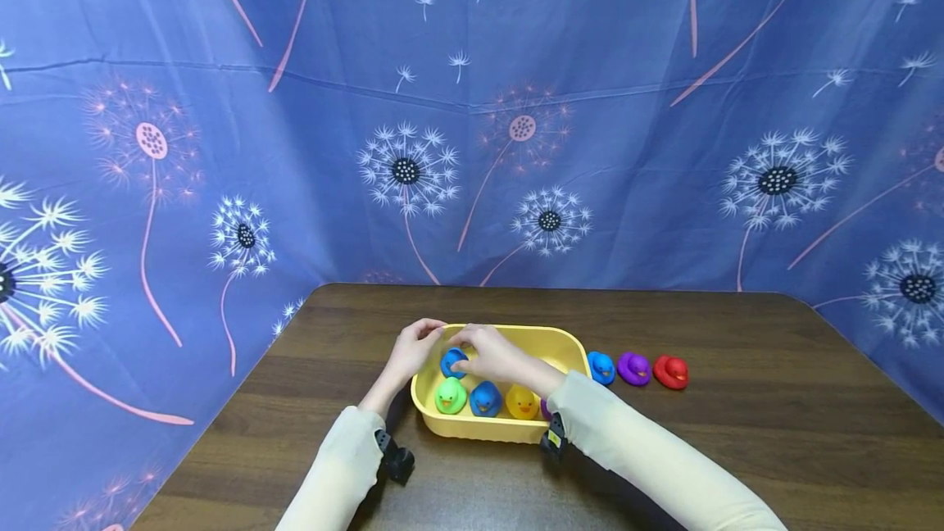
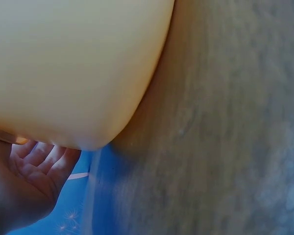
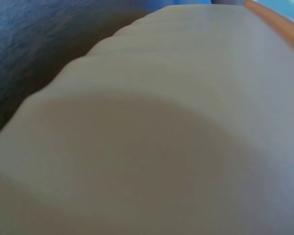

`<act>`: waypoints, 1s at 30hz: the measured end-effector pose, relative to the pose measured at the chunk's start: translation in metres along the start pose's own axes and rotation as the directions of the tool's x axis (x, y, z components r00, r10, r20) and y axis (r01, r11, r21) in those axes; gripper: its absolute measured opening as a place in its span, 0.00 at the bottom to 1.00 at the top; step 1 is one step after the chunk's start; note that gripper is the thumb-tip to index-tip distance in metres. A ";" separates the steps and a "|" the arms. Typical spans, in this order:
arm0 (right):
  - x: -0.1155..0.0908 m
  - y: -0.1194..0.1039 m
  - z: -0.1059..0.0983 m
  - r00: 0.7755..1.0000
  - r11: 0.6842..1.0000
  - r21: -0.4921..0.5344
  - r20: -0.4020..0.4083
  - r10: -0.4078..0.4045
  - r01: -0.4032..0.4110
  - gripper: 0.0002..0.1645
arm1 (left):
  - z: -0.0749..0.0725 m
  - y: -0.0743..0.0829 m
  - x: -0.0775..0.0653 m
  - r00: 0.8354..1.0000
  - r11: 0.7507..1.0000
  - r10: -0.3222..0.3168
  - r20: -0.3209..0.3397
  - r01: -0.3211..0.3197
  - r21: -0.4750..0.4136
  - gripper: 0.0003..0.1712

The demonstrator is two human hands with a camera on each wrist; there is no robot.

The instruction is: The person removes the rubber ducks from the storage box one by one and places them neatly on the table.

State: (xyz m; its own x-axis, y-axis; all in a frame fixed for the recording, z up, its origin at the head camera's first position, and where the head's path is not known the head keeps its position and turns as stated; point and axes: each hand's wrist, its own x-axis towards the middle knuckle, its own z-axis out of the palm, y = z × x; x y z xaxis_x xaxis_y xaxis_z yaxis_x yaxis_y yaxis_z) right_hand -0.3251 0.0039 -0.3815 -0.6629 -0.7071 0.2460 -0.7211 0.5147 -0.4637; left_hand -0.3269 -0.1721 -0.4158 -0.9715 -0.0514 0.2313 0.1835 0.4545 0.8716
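Observation:
A yellow plastic tub (image 1: 487, 430) stands on the table. My left hand (image 1: 413, 348) holds its back left corner at the rim; in the left wrist view that hand (image 2: 32, 186) shows below the tub's wall (image 2: 78, 73), fingers bent up to the edge. Reaching over the tub's right side, my right hand (image 1: 496, 352) has thumb and fingers at a blue rubber duck (image 1: 449, 362) in the left rear. Along the front inside sit a green duck (image 1: 450, 396), another blue duck (image 1: 485, 399), a yellow duck (image 1: 522, 402) and a purple duck (image 1: 545, 410), partly hidden by the right wrist.
Right of the tub, a light blue duck (image 1: 601, 368), a purple duck (image 1: 634, 369) and a red duck (image 1: 672, 372) stand in a row on the brown wooden table (image 1: 774, 416). A blue dandelion-patterned cloth (image 1: 634, 154) hangs behind. The tub's wall (image 3: 161, 147) fills the right wrist view.

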 end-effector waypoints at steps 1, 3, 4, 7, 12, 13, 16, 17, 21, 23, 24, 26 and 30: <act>0.000 0.000 0.000 1.000 1.000 -0.005 0.003 -0.001 0.001 0.22 | 0.000 0.000 0.000 1.000 1.000 0.000 0.001 0.000 -0.002 0.12; 0.000 0.001 0.001 1.000 1.000 -0.016 0.008 -0.012 0.012 0.22 | 0.000 0.000 0.000 1.000 1.000 0.001 0.003 -0.001 -0.006 0.12; 0.000 0.001 0.002 1.000 1.000 -0.019 0.009 -0.015 0.016 0.22 | 0.000 0.000 0.000 1.000 1.000 0.000 0.002 0.000 -0.008 0.12; 0.000 0.002 0.002 1.000 0.999 -0.030 0.012 -0.022 0.022 0.22 | -0.001 0.001 0.000 1.000 1.000 -0.007 0.004 0.007 -0.016 0.12; 0.000 0.001 0.002 0.999 1.000 0.008 0.030 -0.022 0.022 0.21 | -0.001 0.000 0.000 1.000 1.000 -0.003 0.011 0.004 -0.013 0.12; 0.000 0.001 0.002 0.999 1.000 0.020 0.036 -0.022 0.021 0.21 | -0.001 0.000 0.000 1.000 1.000 -0.004 0.012 0.004 -0.011 0.12; 0.000 0.001 0.002 0.999 0.999 0.042 0.042 -0.022 0.020 0.19 | 0.000 0.000 0.000 1.000 1.000 -0.004 0.013 0.004 -0.011 0.12; 0.000 0.001 0.002 0.999 0.999 0.045 0.043 -0.015 0.013 0.19 | 0.000 0.000 0.000 1.000 1.000 0.003 0.012 -0.003 -0.007 0.12; 0.000 0.000 0.003 0.999 0.998 0.052 0.032 0.020 -0.022 0.17 | 0.000 -0.001 -0.001 1.000 1.000 0.005 0.008 -0.005 -0.002 0.13; 0.000 0.000 0.004 0.999 0.998 0.052 0.026 0.040 -0.041 0.16 | 0.000 -0.001 -0.001 1.000 1.000 0.003 0.004 -0.003 0.002 0.12; 0.000 0.000 0.004 0.999 0.997 0.053 0.023 0.050 -0.051 0.16 | 0.000 -0.002 -0.001 1.000 1.000 0.000 0.002 0.000 0.002 0.12; 0.000 0.000 0.004 0.998 0.996 0.051 0.019 0.066 -0.067 0.15 | 0.001 -0.002 -0.001 1.000 1.000 -0.008 -0.001 0.008 0.004 0.12; -0.001 0.001 0.004 0.997 0.994 0.075 0.006 0.073 -0.073 0.13 | 0.001 -0.003 0.001 1.000 1.000 -0.005 0.003 0.005 0.003 0.12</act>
State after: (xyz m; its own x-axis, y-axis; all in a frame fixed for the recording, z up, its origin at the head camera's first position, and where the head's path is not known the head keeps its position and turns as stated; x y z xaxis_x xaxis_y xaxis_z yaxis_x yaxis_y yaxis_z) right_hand -0.3243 0.0030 -0.3860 -0.7124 -0.6708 0.2060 -0.6534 0.5271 -0.5433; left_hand -0.3284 -0.1726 -0.4190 -0.9728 -0.0504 0.2259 0.1787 0.4567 0.8715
